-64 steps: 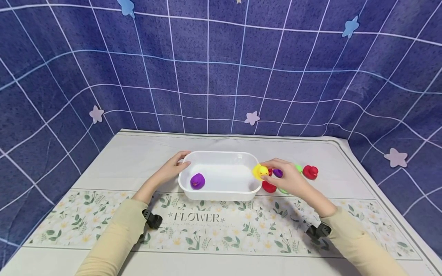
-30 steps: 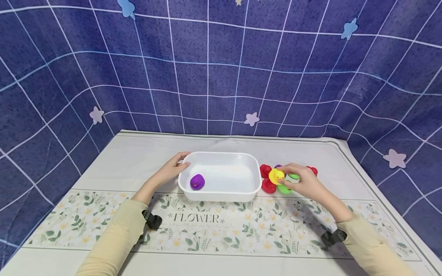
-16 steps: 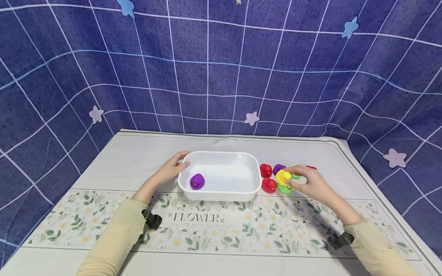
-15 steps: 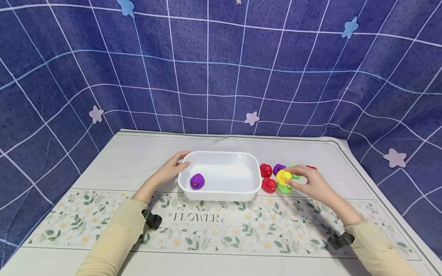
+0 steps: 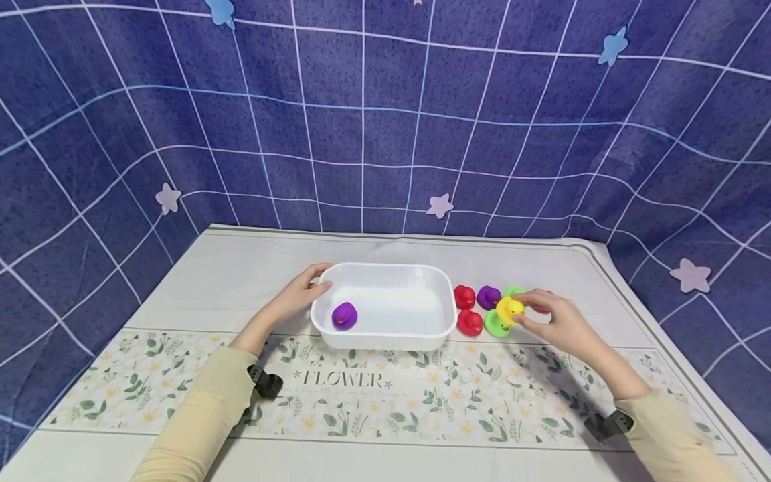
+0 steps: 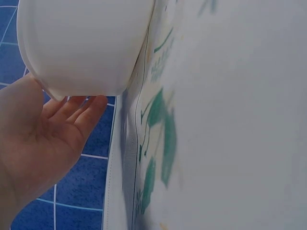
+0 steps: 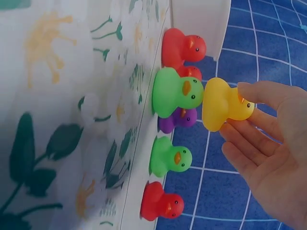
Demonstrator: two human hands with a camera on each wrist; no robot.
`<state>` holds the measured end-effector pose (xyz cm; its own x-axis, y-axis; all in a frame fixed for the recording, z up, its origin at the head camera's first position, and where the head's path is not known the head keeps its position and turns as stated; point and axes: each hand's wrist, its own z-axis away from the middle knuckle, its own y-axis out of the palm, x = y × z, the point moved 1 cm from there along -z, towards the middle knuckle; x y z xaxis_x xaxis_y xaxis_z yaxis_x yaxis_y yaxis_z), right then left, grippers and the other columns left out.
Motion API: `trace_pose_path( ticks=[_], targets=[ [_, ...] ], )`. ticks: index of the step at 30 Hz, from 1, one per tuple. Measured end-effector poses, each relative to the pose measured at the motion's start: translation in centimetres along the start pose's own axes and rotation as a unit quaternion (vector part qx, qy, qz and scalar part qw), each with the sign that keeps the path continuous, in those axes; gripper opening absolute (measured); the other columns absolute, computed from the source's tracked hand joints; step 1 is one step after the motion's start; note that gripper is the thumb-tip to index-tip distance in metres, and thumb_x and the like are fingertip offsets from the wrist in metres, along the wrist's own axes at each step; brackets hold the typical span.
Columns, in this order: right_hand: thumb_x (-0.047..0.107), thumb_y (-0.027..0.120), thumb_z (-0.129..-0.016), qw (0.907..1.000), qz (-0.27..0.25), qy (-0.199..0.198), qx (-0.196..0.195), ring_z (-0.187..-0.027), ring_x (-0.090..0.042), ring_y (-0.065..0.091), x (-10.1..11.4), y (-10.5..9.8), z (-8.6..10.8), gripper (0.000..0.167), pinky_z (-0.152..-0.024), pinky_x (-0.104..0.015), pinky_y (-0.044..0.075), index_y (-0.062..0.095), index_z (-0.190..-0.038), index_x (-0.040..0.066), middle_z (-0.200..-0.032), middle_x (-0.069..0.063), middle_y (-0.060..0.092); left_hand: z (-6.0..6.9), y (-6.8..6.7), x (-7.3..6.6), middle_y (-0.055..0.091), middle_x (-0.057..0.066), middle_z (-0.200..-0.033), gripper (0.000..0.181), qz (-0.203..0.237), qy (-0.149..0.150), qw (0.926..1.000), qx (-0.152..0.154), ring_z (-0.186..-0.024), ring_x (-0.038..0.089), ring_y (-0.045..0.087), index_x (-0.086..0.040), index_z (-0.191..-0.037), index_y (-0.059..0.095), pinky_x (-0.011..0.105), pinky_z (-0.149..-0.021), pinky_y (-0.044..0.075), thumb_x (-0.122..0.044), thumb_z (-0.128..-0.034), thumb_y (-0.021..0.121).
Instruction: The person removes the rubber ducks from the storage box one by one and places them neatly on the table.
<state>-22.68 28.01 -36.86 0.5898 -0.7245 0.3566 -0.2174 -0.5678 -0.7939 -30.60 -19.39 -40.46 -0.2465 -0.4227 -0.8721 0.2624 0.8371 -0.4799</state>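
My right hand (image 5: pixel 557 323) pinches a yellow rubber duck (image 5: pixel 510 310) between thumb and fingertips. It is lifted above the table, over the ducks there; the right wrist view shows the yellow duck (image 7: pixel 217 105) apart from the table. Below it are a green duck (image 5: pixel 496 324) and, behind, another green duck (image 5: pixel 514 291). At the left end of a white plastic tub (image 5: pixel 385 341), my left hand (image 5: pixel 299 292) grips the rim, thumb over the edge and fingers along the outside (image 6: pixel 86 112). A purple duck (image 5: pixel 345 316) sits inside the tub at its front left corner.
Right of the tub stand two red ducks (image 5: pixel 470 323) and a purple duck (image 5: pixel 488 297). Another red duck (image 7: pixel 162 201) stands farther right, mostly behind my right hand in the head view. A white floral tablecloth (image 5: pixel 385 402) covers the table; a blue gridded curtain (image 5: pixel 385 134) hangs behind.
My right hand has carried the yellow duck from the tub's right rim to the right, over the other ducks. The left hand and tub have stayed put.
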Motion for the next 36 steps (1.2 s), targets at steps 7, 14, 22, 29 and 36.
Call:
trace_pose_path(
  ticks=[7, 14, 22, 29, 36],
  targets=[
    [0.008, 0.076, -0.076, 0.9999, 0.012, 0.007, -0.005, -0.087, -0.027, 0.065, -0.4, -0.5, 0.6, 0.035, -0.075, -0.044, 0.055, 0.067, -0.109, 0.003, -0.099, -0.008, 0.068, 0.0, 0.0, 0.1, 0.037, 0.026, -0.142, 0.054, -0.005, 0.003, 1.0000, 0.000, -0.117, 0.045, 0.051, -0.002, -0.144, 0.029, 0.044, -0.092, 0.053, -0.023, -0.0982, 0.049],
    [0.008, 0.076, -0.076, 0.9996, 0.020, 0.022, 0.001, -0.088, -0.026, 0.065, -1.4, -0.6, 1.2, 0.034, -0.076, -0.040, 0.055, 0.067, -0.108, 0.003, -0.099, -0.007, 0.068, 0.1, 0.0, 0.0, 0.035, 0.028, -0.142, 0.055, 0.000, 0.003, 1.0000, 0.002, -0.119, 0.046, 0.050, -0.001, -0.144, 0.027, 0.047, -0.093, 0.052, -0.022, -0.0983, 0.049],
    [0.009, 0.075, -0.077, 0.9992, 0.003, 0.039, 0.009, -0.091, -0.033, 0.066, -2.1, -0.3, 1.8, 0.033, -0.079, -0.047, 0.055, 0.067, -0.109, 0.003, -0.103, -0.012, 0.069, 0.1, 0.0, 0.0, 0.034, 0.028, -0.143, 0.055, 0.009, 0.004, 0.9999, 0.005, -0.120, 0.046, 0.048, 0.000, -0.145, 0.026, 0.048, -0.094, 0.051, -0.021, -0.0985, 0.048],
    [0.008, 0.075, -0.077, 0.9984, 0.014, 0.051, 0.017, -0.090, -0.033, 0.065, -3.0, 0.0, 2.3, 0.034, -0.074, -0.047, 0.056, 0.066, -0.109, 0.001, -0.104, -0.015, 0.068, 0.1, 0.0, 0.1, 0.035, 0.028, -0.142, 0.054, -0.001, 0.006, 1.0000, 0.000, -0.118, 0.046, 0.050, 0.000, -0.144, 0.028, 0.047, -0.093, 0.051, -0.020, -0.0985, 0.048],
    [0.006, 0.073, -0.078, 0.9978, 0.013, 0.058, 0.028, -0.089, -0.035, 0.065, -3.5, 0.3, 2.6, 0.033, -0.074, -0.047, 0.056, 0.066, -0.109, -0.002, -0.104, -0.018, 0.068, 0.1, 0.0, -0.1, 0.036, 0.029, -0.142, 0.054, 0.005, 0.008, 1.0000, -0.001, -0.119, 0.047, 0.049, 0.000, -0.144, 0.028, 0.048, -0.094, 0.051, -0.019, -0.0984, 0.048]
  ],
)
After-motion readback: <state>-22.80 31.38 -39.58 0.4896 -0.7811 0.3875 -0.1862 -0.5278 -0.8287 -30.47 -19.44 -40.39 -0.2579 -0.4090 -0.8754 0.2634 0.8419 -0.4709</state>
